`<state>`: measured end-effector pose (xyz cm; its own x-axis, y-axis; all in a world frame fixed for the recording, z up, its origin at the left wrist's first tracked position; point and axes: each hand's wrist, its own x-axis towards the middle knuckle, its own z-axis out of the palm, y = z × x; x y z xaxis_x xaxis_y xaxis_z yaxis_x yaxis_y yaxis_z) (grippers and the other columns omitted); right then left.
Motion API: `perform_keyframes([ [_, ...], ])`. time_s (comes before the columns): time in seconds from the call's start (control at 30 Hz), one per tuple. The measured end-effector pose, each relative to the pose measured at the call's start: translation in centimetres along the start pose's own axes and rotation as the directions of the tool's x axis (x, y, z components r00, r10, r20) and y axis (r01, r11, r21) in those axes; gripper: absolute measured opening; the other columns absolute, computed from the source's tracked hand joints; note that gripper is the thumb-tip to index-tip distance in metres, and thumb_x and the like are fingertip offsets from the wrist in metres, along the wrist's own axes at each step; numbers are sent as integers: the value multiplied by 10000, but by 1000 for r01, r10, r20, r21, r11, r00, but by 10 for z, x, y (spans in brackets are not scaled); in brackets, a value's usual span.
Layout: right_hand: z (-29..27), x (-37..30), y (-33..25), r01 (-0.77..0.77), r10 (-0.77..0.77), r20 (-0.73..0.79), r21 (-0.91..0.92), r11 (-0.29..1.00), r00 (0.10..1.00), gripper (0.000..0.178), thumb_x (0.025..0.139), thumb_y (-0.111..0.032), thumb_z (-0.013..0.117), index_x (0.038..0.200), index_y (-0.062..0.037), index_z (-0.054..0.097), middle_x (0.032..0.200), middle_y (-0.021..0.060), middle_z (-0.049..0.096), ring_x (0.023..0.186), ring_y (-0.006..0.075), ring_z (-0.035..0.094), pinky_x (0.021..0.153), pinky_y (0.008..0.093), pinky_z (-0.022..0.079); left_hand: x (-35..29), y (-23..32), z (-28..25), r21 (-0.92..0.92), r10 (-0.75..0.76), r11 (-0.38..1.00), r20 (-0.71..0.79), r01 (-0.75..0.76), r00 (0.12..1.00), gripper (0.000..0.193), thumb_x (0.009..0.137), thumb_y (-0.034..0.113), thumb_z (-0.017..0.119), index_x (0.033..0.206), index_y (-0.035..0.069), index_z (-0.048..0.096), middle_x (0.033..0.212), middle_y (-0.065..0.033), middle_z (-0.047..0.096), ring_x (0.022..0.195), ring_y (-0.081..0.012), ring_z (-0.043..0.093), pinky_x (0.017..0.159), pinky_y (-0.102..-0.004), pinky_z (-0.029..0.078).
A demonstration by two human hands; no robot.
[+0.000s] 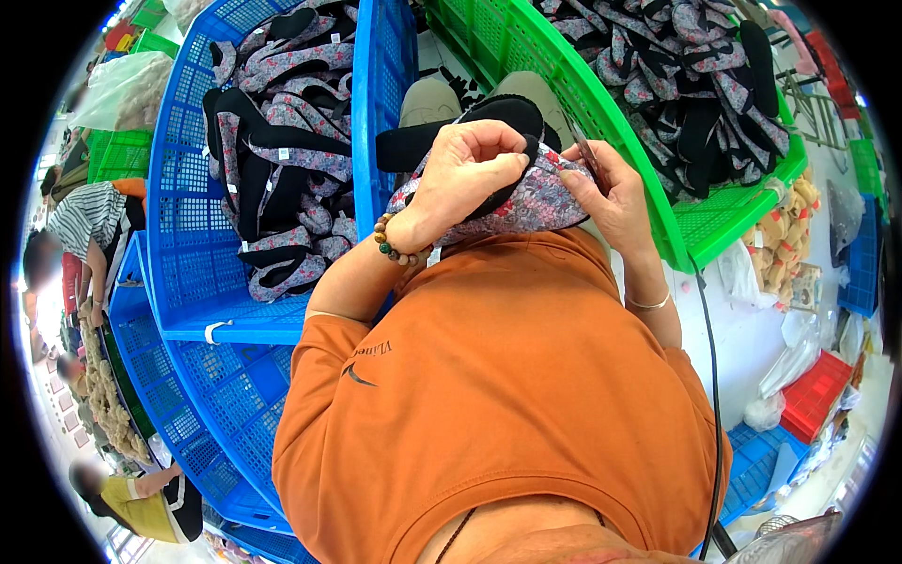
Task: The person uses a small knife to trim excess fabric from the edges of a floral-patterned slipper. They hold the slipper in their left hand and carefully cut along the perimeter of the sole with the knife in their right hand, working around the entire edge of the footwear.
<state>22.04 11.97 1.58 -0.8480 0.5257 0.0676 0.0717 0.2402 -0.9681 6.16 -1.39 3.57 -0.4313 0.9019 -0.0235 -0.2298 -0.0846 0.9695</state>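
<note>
A floral slipper (536, 202) with black lining and a red-and-grey flower pattern lies across my lap. My left hand (460, 174), with a bead bracelet at its wrist, is closed in a pinch at the slipper's black edge. At the slipper's right end, my right hand (611, 188) has its thumb on the fabric. Its curled fingers also hold a thin, dark metal tool (589, 158) that looks like thread snips; the rest of it is hidden. Behind my left hand lie black sole-shaped pieces (409, 146), partly covered by that hand.
A blue crate (362, 113) of similar slippers stands on my left, and a green crate (658, 211) of more on my right. A black cable (711, 376) hangs at my right side. Other people (150, 508) are at the far left. A red crate (816, 395) sits at the right.
</note>
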Motion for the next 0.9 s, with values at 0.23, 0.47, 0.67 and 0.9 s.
perform_keyframes([
  [0.23,-8,3,-14,307,-461,-111,-607,733,880,306,740,-302,735,875,-53,620,681,75,589,568,169,580,489,269,441,0,-2,1,3,-50,999,45,50,998,85,760,-22,634,843,-23,616,723,10,600,633,-20,547,547,-164,441],
  [0.47,-17,5,-25,366,-586,2,-783,503,810,338,696,-374,740,802,-79,617,627,19,556,511,183,537,439,287,409,0,-1,-1,27,-74,997,60,73,995,105,780,-26,633,883,-9,619,794,-2,624,669,-25,549,579,-165,448],
  [0.67,-21,4,-31,389,-632,59,-830,399,773,335,682,-373,746,796,-85,618,595,2,531,482,163,506,417,279,381,0,-3,-1,36,-69,997,64,66,996,133,773,-34,640,903,-11,625,815,-10,632,693,-32,561,615,-172,461],
  [0.9,-24,11,-24,456,-637,92,-776,435,765,326,690,-343,751,814,-68,629,603,11,537,479,149,503,422,263,380,1,-6,-3,28,-78,997,100,76,992,122,778,-36,637,897,-8,624,815,-2,628,710,-33,564,629,-175,461],
])
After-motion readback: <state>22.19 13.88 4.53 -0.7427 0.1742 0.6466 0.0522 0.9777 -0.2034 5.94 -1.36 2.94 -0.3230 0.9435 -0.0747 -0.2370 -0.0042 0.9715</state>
